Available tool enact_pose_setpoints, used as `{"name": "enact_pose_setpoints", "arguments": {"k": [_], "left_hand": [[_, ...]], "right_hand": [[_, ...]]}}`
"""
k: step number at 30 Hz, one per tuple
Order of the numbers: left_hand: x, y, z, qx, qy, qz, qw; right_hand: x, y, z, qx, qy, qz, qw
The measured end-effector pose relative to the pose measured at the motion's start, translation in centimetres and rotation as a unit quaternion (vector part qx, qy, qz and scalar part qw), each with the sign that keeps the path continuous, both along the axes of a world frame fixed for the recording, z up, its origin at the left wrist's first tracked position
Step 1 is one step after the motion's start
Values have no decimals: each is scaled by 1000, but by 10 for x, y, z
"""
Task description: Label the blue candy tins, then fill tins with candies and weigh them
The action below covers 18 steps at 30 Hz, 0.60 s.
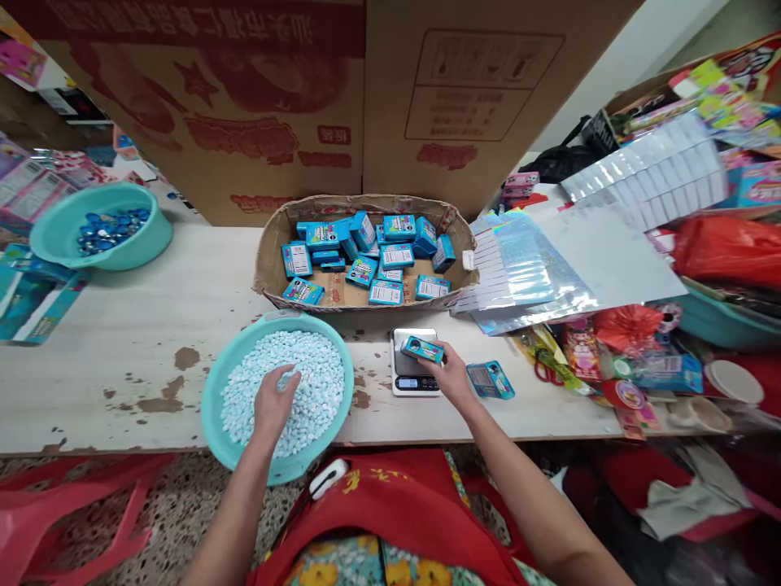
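Note:
My left hand (274,400) is over a turquoise basin (211,382) filled with small pale blue candies (323,366). Its thumb and index finger are apart, and I see nothing held between them; the other fingers are partly hidden. My right hand (452,373) grips a small blue candy box (423,350) by its right end, tilted over a digital kitchen scale (399,366). Whether the box touches the scale's plate I cannot tell. To the right of that hand a flattened blue box (491,380) lies on the table.
Behind the basin and scale stands a cut-down cardboard tray (268,264) with several blue boxes. A large carton (390,163) rises behind it. On the left is a basin (131,252) of shiny blue pieces. Plastic sheets (525,268) and red-handled scissors (547,372) lie right.

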<state>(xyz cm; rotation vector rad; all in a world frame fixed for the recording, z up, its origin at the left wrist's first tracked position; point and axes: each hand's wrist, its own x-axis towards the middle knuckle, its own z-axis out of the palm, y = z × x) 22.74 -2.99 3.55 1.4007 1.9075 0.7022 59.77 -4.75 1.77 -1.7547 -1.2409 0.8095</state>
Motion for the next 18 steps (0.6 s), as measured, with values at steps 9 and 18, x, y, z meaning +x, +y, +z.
{"name": "enact_pose_setpoints", "arguments": {"k": [9, 18], "left_hand": [[-5, -1, -5, 0, 27, 36, 999], [28, 14, 7, 33, -21, 85, 996]], "right_hand": [[25, -49, 18, 85, -69, -102, 989], [64, -98, 23, 88, -184, -227, 952]]}}
